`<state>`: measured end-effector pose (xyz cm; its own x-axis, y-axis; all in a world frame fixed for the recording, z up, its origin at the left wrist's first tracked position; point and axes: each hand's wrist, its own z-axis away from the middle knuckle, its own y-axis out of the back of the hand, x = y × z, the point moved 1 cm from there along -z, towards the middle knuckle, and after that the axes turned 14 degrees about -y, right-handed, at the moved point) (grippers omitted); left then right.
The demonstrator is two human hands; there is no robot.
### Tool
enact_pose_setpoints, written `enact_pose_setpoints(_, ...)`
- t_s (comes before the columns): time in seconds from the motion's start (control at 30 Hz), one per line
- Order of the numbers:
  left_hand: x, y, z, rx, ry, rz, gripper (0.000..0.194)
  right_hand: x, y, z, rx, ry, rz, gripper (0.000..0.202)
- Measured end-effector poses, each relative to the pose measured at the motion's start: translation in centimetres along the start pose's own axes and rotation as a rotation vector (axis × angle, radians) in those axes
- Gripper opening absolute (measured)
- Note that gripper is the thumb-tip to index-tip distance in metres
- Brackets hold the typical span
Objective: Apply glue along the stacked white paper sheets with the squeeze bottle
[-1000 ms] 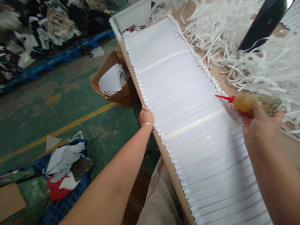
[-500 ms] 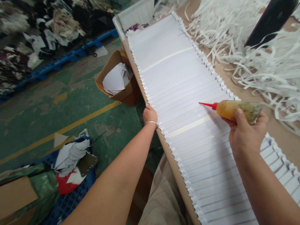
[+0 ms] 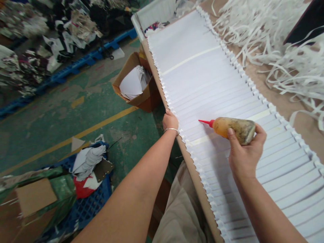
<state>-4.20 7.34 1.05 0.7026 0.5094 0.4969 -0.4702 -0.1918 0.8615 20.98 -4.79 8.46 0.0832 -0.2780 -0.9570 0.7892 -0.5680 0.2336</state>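
Observation:
In my right hand (image 3: 245,152) lies a squeeze glue bottle (image 3: 231,128), amber and smudged, with a thin red nozzle pointing left. It is tipped nearly level over the rows of overlapping white sheets (image 3: 187,87); whether the nozzle tip touches them I cannot tell. My left hand (image 3: 170,120), a bracelet at its wrist, is closed around the table edge (image 3: 186,155) beside the sheets' left border. Some of its fingers are hidden. Pale strips cross the sheets, and both long sides have notched, scalloped edges.
Loose white strips (image 3: 255,30) are heaped at the table's far right, beside a dark panel (image 3: 306,23). A cardboard box (image 3: 149,101) with white pieces stands on the floor at left. Blue pallets (image 3: 101,189) carry scraps.
My right hand has moved the glue bottle leftward across the sheets. My left hand keeps its hold at the edge. The view has shifted slightly.

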Motion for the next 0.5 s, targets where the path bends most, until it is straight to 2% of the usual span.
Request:
enact_pose_setpoints(0.27,0.1,-0.1,0.2,-0.003,0.004,0.03,0.068,0.2,-2.1,3.3,-0.102,0.069,0.05,0.075)
enact_pose_setpoints(0.4,-0.2,-0.2,0.1,0.004,0.005,0.038,0.067,0.3,-2.4,4.6,-0.106,0.188,0.109,0.072)
enact_pose_setpoints(0.5,-0.6,-0.3,0.1,0.003,0.007,0.047,0.065,0.5,-1.9,4.8,-0.111,0.303,0.137,0.076)
